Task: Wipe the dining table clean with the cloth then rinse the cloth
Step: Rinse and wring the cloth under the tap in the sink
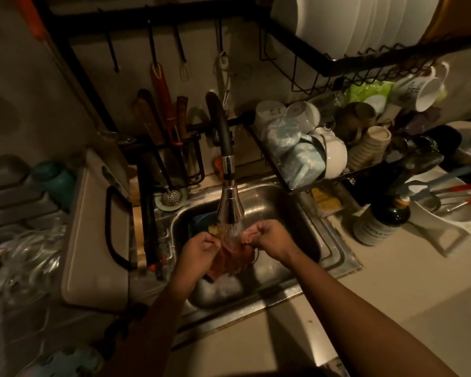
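Left hand point(199, 247) and right hand point(268, 238) each pinch a top edge of the reddish cloth point(230, 258) under the running faucet point(229, 202) over the sink point(335, 251) (soaked, so likely limp, heavy, slippery; the edges look the best hold).

Dim warm light, deep shadows, wide-angle bending at edges.
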